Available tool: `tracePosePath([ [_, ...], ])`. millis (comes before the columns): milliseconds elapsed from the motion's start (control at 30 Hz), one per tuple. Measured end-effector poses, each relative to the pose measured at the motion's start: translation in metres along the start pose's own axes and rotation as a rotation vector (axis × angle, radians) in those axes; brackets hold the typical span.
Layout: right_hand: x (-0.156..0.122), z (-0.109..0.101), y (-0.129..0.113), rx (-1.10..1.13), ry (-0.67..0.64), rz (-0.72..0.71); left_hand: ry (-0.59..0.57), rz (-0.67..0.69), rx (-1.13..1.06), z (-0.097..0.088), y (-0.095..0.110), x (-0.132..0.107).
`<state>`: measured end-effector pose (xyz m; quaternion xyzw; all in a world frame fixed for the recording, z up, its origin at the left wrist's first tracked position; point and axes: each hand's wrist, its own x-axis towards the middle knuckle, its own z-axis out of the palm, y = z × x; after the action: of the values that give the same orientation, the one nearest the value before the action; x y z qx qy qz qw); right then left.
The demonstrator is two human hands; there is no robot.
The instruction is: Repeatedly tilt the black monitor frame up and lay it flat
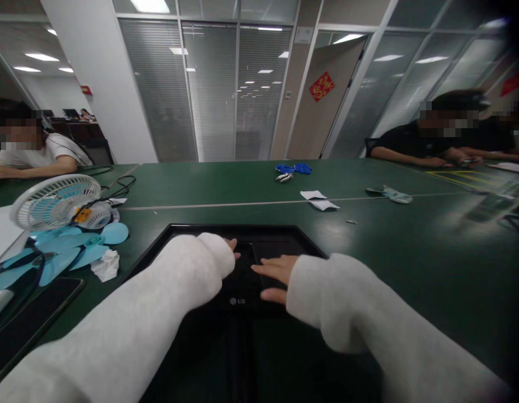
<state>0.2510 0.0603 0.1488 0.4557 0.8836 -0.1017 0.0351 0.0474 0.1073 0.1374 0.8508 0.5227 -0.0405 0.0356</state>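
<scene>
A black LG monitor (237, 313) lies in front of me on the green table, its logo facing me and a dark stand-like strip running toward me from its near edge. My right hand (278, 275) is over the middle of it, fingers apart and thumb stretched out, palm down; whether it touches the surface I cannot tell. A thin straight edge shows on the dark surface just left of these fingertips. My left hand (234, 248) is over the left part of the monitor, mostly hidden by its white sleeve; only a few fingertips show.
To the left are a white fan (57, 201), blue fan blades (87, 240), a crumpled tissue (106, 266) and a long black flat object (36, 319). Farther off lie blue gloves (293, 168), white paper pieces (320, 200) and a pale blue item (396, 195). People sit at both sides.
</scene>
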Motion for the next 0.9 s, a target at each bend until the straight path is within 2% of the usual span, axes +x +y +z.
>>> tracePosePath([
  [33, -0.012, 0.008, -0.007, -0.010, 0.000, -0.013, 0.035, 0.015, 0.017, 0.003, 0.012, -0.017],
  [133, -0.036, 0.035, -0.024, -0.081, 0.144, -0.033, 0.145, 0.058, 0.035, 0.023, 0.055, -0.061],
  [233, -0.043, 0.054, -0.031, -0.103, 0.303, 0.000, 0.270, 0.051, 0.047, 0.047, 0.084, -0.087],
  [267, -0.043, 0.059, -0.032, -0.104, 0.346, 0.004, 0.359, 0.062, 0.057, 0.053, 0.088, -0.092],
  [400, -0.044, 0.070, -0.031, -0.089, 0.485, 0.007, 0.706, 0.194, 0.071, 0.062, 0.085, -0.097],
  [500, -0.045, 0.076, -0.030, -0.077, 0.554, 0.014, 0.822, 0.303, 0.049, 0.064, 0.078, -0.098],
  [733, -0.039, 0.084, -0.028, -0.076, 0.657, 0.022, 0.862, 0.473, 0.102, 0.063, 0.060, -0.098],
  [900, -0.031, 0.083, -0.027, -0.120, 0.690, 0.077, 0.852, 0.449, 0.140, 0.057, 0.044, -0.092],
])
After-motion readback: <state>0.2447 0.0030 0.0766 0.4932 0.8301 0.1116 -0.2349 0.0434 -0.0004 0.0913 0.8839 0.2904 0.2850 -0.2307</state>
